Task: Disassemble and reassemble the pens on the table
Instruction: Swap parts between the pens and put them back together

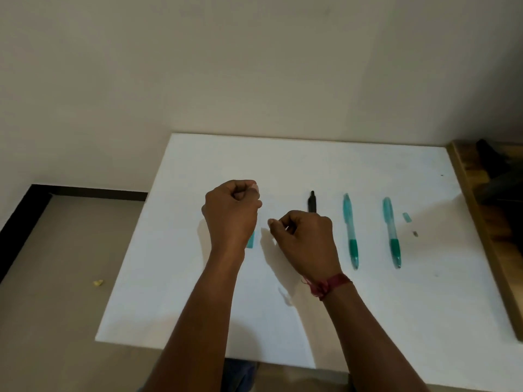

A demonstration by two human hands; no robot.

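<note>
My left hand [232, 210] hovers over the white table [198, 278] with its fingers curled into a fist; nothing shows inside it. A short teal pen piece [251, 240] lies just beside its wrist, partly hidden. My right hand [307, 239] is close to the right, thumb and forefinger pressed together, and I see nothing between them. A black pen [312, 200] lies behind that hand, its lower part covered. Two whole teal pens [351, 230] [392, 232] lie parallel further right.
A small teal part [407, 217] and a tiny dark part [415, 233] lie right of the pens. A faint clear scrap [284, 296] sits near my right forearm. A wooden surface [481, 222] borders the table's right edge. The floor [56, 278] is at the left.
</note>
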